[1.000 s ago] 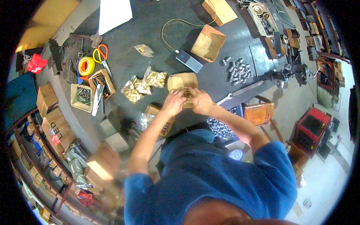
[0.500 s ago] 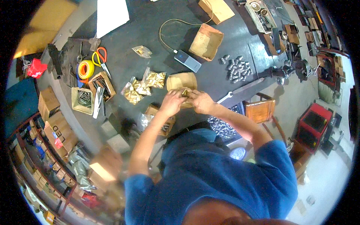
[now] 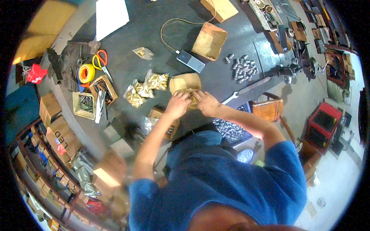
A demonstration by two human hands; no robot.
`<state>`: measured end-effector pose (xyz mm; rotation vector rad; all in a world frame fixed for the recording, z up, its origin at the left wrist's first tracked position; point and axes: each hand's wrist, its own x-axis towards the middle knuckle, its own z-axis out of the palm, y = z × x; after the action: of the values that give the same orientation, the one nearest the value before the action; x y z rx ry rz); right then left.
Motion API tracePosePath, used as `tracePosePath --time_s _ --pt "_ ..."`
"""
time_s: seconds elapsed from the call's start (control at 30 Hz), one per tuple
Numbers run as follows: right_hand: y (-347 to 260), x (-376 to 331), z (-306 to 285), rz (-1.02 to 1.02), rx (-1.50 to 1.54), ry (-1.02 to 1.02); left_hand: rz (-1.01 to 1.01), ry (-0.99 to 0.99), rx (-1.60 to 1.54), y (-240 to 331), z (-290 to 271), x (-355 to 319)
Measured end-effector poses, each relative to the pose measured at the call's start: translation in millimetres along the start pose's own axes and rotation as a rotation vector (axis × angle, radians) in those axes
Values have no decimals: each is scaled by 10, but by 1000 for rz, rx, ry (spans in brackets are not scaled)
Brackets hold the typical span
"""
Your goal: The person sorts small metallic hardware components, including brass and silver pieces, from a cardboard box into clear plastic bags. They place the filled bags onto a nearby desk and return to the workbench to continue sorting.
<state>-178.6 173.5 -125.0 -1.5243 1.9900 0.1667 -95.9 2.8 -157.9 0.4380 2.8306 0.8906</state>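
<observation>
1. Cardboard is forming the small lidded box [image 3: 185, 81] that is standing before the person on the black bench [image 3: 146, 23], its lid leaning back; brass-coloured pieces [image 3: 193, 98] are showing inside it.
2. The left hand [image 3: 178, 104] and the right hand [image 3: 208, 104] are reaching into this box from either side, their fingers bending close together over the pieces; whether they are gripping one, I cannot tell.
3. Clear bags [image 3: 157, 81] full of brass-coloured pieces are lying just left of the box.
4. Near the left forearm, another carton [image 3: 156, 112] is holding metal parts and a clear plastic bag [image 3: 148, 125].
5. Farther left, a cream tray [image 3: 83, 114] is containing dark screw-like parts, and a brown box [image 3: 113, 96] beside it is holding dark rods.
6. Beneath the right forearm, a blue tray [image 3: 247, 135] is carrying many silvery fittings [image 3: 231, 131].
</observation>
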Motion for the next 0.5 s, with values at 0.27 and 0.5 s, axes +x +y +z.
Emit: tracePosePath --time_s 0.27,0.5 --pt "191 12 -138 367 1484 -54 -29 -26 -3 12 -26 -29" --pt "201 28 133 359 2546 -47 -26 11 21 33 -43 -20"
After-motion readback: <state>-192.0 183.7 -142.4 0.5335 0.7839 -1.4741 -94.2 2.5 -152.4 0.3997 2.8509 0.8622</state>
